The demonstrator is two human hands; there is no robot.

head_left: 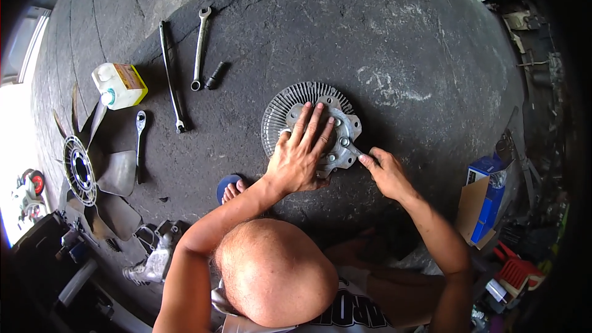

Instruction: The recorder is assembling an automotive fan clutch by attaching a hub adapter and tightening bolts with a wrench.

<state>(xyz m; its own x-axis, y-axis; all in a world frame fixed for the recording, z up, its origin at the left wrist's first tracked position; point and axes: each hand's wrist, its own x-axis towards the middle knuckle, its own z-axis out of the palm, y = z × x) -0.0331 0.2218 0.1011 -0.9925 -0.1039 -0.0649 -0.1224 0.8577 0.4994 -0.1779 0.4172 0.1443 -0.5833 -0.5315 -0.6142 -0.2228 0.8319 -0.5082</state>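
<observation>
A round finned fan clutch lies on the floor in front of me, its lobed metal mounting face turned up, with several bolts in it. My left hand rests on that face with the fingers stretched out across it, hiding part of the middle and the left side. My right hand is closed on a small wrench at the clutch's right side. The wrench's head sits around a bolt near the right of the face. Most of its handle is covered by my fingers.
Left of the clutch lie a combination wrench, a long bar, a socket and a ratchet. A white jug and a bladed fan are farther left. A blue box stands at right; my knee is close below.
</observation>
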